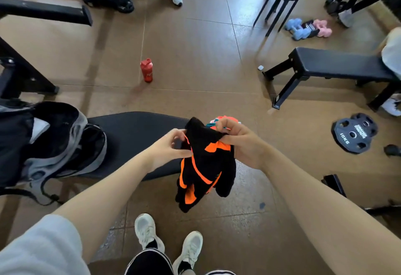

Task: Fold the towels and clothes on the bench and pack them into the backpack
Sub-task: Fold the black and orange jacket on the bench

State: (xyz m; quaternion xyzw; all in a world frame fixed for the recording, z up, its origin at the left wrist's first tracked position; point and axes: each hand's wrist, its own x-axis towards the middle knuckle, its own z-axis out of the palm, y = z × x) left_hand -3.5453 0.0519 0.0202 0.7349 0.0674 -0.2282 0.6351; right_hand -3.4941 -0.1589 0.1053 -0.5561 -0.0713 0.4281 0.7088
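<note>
folding step, judged early in hand: a black and orange garment hangs bunched in the air at the right end of the bench, not yet squared; the left hand pinches its left edge; the right hand grips its top with curled fingers. both forearms reach forward, hands close together; the next move likely calls for spreading the cloth flat before folding; the backpack sits open on the bench's left end, well apart.

At frame centre I hold a black garment with orange stripes. My bench is black. The backpack at left is black and grey. A red bottle stands on the brown floor. Upper right lie blue and pink dumbbells.
</note>
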